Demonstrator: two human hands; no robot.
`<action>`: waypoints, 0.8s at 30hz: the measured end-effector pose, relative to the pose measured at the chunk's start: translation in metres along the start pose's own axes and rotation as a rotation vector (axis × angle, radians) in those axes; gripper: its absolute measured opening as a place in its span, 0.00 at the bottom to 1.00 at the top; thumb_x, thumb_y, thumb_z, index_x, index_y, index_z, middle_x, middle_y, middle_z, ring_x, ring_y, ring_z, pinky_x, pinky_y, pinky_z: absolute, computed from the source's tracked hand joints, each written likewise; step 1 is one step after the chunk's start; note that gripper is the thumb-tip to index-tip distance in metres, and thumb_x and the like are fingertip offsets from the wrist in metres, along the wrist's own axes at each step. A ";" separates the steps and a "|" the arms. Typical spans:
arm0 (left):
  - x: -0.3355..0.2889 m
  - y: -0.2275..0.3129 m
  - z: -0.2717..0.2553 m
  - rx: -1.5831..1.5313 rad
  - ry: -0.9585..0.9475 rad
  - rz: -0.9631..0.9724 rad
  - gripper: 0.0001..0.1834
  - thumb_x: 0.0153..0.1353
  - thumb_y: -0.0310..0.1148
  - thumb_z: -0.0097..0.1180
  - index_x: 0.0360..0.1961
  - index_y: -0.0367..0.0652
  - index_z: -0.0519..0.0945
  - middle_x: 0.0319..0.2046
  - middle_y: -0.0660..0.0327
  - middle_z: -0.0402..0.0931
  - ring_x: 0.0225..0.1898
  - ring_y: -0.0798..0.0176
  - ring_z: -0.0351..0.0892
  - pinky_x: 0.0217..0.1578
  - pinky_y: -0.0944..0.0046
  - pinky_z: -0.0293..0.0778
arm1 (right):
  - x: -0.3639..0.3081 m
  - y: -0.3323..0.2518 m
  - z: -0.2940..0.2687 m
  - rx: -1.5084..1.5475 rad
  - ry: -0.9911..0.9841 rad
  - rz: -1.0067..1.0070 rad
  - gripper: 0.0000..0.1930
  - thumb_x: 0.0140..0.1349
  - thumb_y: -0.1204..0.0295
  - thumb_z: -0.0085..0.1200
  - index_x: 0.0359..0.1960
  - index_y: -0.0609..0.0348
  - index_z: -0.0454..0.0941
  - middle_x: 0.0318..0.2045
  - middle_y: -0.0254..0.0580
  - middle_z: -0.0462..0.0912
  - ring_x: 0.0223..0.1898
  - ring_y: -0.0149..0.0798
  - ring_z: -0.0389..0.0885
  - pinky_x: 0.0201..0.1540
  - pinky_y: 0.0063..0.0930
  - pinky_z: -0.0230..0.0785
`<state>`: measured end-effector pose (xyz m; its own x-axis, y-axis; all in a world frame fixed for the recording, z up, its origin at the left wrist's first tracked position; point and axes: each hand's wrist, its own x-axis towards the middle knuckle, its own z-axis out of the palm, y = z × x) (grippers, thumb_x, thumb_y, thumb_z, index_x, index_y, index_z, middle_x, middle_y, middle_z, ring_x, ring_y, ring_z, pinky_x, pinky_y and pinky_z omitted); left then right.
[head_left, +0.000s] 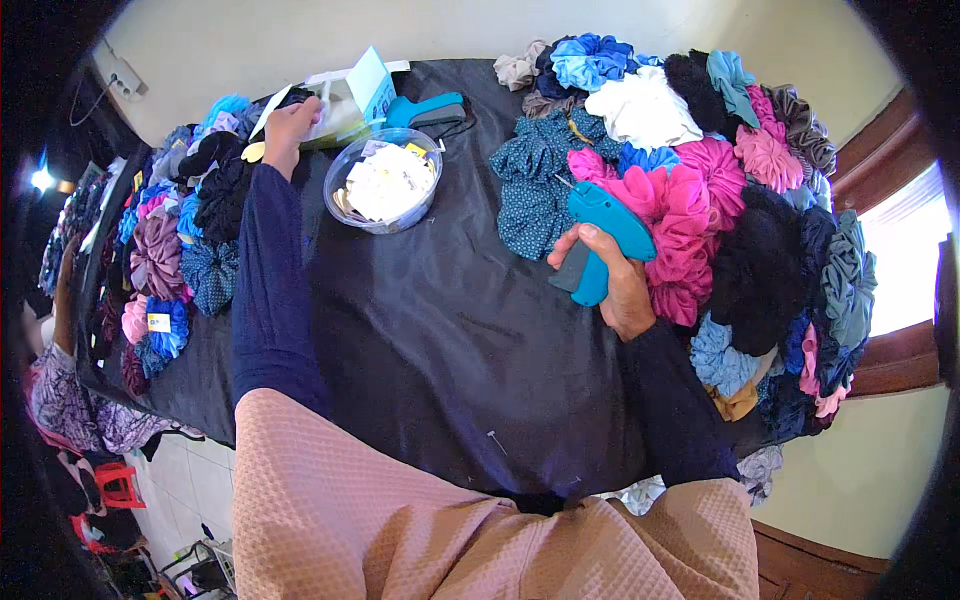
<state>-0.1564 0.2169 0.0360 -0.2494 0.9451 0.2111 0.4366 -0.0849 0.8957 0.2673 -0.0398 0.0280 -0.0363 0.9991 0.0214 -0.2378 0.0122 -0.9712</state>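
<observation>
My right hand (622,285) is wrapped round the grip of a teal tagging gun (610,222), its thin needle pointing to the upper left. Scrunchies in bright pink (672,205) and dotted teal (540,160) lie beside and beyond it. At the far left, my left hand (288,132) is curled at the near side of an open pale blue and white box (370,85). Something dark shows just past its fingers, and what they hold is hidden. A clear round tub (385,225) of small white tags (392,180) stands right of my left hand.
A second teal tagging gun (425,107) lies behind the tub. Scrunchies are heaped along the right side, with a black one (760,265) near the edge, and another pile (160,250) is on the left. Small clear fasteners (495,440) lie on the black cloth (450,330). Another person's patterned sleeve (70,395) shows at far left.
</observation>
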 end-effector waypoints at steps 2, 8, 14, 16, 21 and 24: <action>-0.015 0.018 0.014 -0.125 -0.057 -0.048 0.14 0.51 0.40 0.65 0.24 0.38 0.84 0.24 0.67 0.79 0.28 0.71 0.75 0.33 0.72 0.67 | -0.002 0.001 -0.008 -0.005 0.041 0.017 0.15 0.64 0.61 0.53 0.36 0.65 0.75 0.30 0.45 0.81 0.33 0.38 0.82 0.40 0.32 0.74; -0.030 0.027 -0.011 -0.566 -0.121 -0.128 0.13 0.59 0.36 0.61 0.38 0.37 0.82 0.36 0.61 0.80 0.37 0.66 0.79 0.44 0.67 0.75 | 0.001 0.004 -0.005 -0.002 0.002 -0.006 0.16 0.64 0.61 0.53 0.32 0.65 0.77 0.29 0.44 0.81 0.33 0.37 0.82 0.40 0.31 0.74; -0.085 0.057 -0.011 -0.831 -0.318 0.044 0.11 0.65 0.32 0.53 0.42 0.36 0.78 0.49 0.48 0.78 0.51 0.53 0.79 0.58 0.55 0.73 | 0.000 0.006 -0.008 0.000 0.014 -0.015 0.16 0.64 0.60 0.54 0.32 0.64 0.77 0.29 0.44 0.81 0.32 0.37 0.83 0.39 0.31 0.75; -0.117 0.074 -0.005 -0.937 -0.490 0.028 0.11 0.65 0.32 0.49 0.41 0.36 0.78 0.54 0.44 0.75 0.55 0.49 0.77 0.60 0.53 0.72 | 0.000 0.006 -0.004 0.024 0.023 -0.009 0.16 0.64 0.60 0.55 0.33 0.64 0.77 0.29 0.44 0.81 0.32 0.37 0.83 0.38 0.31 0.76; -0.207 0.101 0.044 -1.017 -0.735 -0.079 0.23 0.64 0.37 0.49 0.55 0.31 0.71 0.61 0.41 0.68 0.56 0.50 0.76 0.55 0.60 0.74 | 0.000 0.005 -0.006 0.061 0.011 -0.009 0.16 0.64 0.60 0.55 0.35 0.63 0.77 0.30 0.44 0.81 0.32 0.38 0.83 0.38 0.30 0.77; -0.249 0.100 0.086 -1.178 -0.829 -0.252 0.29 0.64 0.35 0.50 0.62 0.28 0.62 0.62 0.40 0.66 0.54 0.52 0.77 0.54 0.62 0.76 | -0.001 0.010 -0.010 0.078 -0.015 0.005 0.15 0.64 0.60 0.55 0.37 0.63 0.77 0.31 0.44 0.81 0.33 0.38 0.83 0.39 0.30 0.77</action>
<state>0.0235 -0.0001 0.0399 0.5259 0.8461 0.0871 -0.5887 0.2882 0.7552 0.2746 -0.0405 0.0164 -0.0521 0.9984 0.0208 -0.3129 0.0035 -0.9498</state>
